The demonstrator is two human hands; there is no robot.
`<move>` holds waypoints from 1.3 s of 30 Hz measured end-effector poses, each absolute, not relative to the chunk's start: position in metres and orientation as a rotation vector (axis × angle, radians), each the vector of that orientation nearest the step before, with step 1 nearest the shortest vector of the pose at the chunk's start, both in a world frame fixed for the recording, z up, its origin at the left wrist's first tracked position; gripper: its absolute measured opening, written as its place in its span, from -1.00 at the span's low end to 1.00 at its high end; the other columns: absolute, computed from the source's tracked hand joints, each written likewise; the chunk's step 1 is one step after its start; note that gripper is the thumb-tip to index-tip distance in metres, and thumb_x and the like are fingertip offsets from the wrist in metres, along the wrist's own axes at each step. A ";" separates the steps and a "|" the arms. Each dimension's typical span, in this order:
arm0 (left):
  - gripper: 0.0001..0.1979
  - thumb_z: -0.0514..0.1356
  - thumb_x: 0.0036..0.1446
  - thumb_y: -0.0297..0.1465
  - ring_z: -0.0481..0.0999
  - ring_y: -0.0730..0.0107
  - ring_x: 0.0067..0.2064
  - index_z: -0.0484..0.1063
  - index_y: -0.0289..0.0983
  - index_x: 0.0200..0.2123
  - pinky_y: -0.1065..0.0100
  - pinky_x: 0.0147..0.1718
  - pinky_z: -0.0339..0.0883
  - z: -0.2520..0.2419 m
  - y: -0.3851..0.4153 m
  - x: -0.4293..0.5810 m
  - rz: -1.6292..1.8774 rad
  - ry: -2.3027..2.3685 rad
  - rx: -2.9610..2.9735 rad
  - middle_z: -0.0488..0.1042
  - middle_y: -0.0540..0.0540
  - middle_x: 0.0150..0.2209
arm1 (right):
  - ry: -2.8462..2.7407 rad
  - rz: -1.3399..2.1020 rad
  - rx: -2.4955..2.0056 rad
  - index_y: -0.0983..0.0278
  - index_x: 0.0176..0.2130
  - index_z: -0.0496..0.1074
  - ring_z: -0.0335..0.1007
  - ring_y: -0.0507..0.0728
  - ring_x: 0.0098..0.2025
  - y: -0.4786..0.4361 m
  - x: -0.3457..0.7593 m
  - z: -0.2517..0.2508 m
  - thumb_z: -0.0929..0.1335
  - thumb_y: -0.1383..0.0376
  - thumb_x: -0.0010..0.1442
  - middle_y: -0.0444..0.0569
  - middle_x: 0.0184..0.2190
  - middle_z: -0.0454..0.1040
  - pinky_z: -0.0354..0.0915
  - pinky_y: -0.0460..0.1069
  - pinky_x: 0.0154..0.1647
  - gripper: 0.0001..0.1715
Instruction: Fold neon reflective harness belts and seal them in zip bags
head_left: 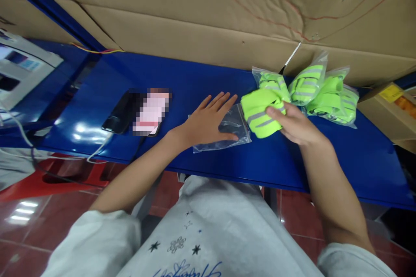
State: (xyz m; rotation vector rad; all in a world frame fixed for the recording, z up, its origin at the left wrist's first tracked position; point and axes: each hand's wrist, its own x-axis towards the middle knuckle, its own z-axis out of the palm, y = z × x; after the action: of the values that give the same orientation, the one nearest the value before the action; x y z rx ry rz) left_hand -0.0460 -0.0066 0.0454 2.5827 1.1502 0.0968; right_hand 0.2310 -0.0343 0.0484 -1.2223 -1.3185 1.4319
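Note:
My left hand [211, 121] lies flat with its fingers spread over a clear plastic zip bag [235, 123] on the blue table. Beside it, my right hand [297, 123] grips a folded neon-yellow reflective strap [261, 114] with grey stripes, thumb on top. The folded strap is at the right end of the clear bag, outside it as far as I can see. Just behind the right hand stand clear bags packed with the same neon material, one bag [273, 80] partly covered by the held strap, another bag [308, 84] further right.
More bagged neon straps [334, 97] sit at the back right. Two phones lie on the left, a dark phone [118, 112] with a white cable and a phone with a blurred screen [151, 112]. A cardboard box [378, 112] is at the right; brown cardboard [195, 26] lines the back.

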 end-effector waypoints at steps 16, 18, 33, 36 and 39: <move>0.09 0.36 0.30 -0.04 0.25 -0.15 0.55 -0.16 -0.27 0.64 -0.33 0.57 -0.14 0.026 -0.010 -0.022 0.282 1.092 2.648 0.21 -0.41 0.54 | -1.086 1.325 -1.401 0.12 -0.09 0.64 0.74 0.32 -0.09 -0.033 0.248 0.055 0.71 -0.19 -0.11 -0.02 -0.12 0.74 0.70 0.20 -0.05 -0.27; 0.13 0.38 0.27 0.01 0.25 -0.12 0.55 -0.16 -0.26 0.63 -0.26 0.58 -0.10 0.022 -0.006 -0.027 0.399 1.033 2.635 0.22 -0.40 0.53 | -1.069 1.336 -1.423 0.12 -0.10 0.64 0.74 0.34 -0.09 -0.035 0.251 0.052 0.70 -0.21 -0.11 -0.01 -0.14 0.74 0.70 0.21 -0.07 -0.27; 0.21 0.35 0.22 0.17 0.22 -0.26 0.55 -0.16 -0.28 0.63 -0.39 0.54 -0.15 0.001 -0.014 -0.019 0.474 0.943 2.705 0.21 -0.44 0.53 | -1.149 1.487 -1.574 0.10 -0.14 0.69 0.72 0.32 -0.11 -0.048 0.255 0.056 0.68 -0.18 -0.04 -0.04 -0.19 0.74 0.68 0.16 -0.12 -0.40; 0.13 0.36 0.26 0.07 0.24 -0.19 0.54 -0.13 -0.25 0.63 -0.31 0.54 -0.06 0.006 -0.019 -0.016 0.468 1.023 2.652 0.23 -0.41 0.52 | -1.076 1.380 -1.609 0.11 -0.10 0.68 0.73 0.35 -0.06 -0.049 0.259 0.061 0.69 -0.20 -0.08 -0.02 -0.15 0.74 0.68 0.17 -0.09 -0.32; 0.09 0.32 0.30 0.09 0.16 -0.26 0.58 -0.14 -0.22 0.64 -0.43 0.51 -0.10 0.011 -0.022 -0.014 0.455 1.121 2.580 0.17 -0.43 0.55 | -1.060 1.352 -1.639 0.11 -0.09 0.67 0.73 0.32 -0.07 -0.048 0.261 0.058 0.69 -0.17 -0.07 -0.04 -0.14 0.74 0.68 0.14 -0.10 -0.33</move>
State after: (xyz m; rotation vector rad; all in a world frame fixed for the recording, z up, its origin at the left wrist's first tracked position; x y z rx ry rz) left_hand -0.0145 -0.0221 0.0106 2.5805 1.1213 0.4550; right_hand 0.2605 -0.0482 0.0584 -1.6392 -1.0599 1.3524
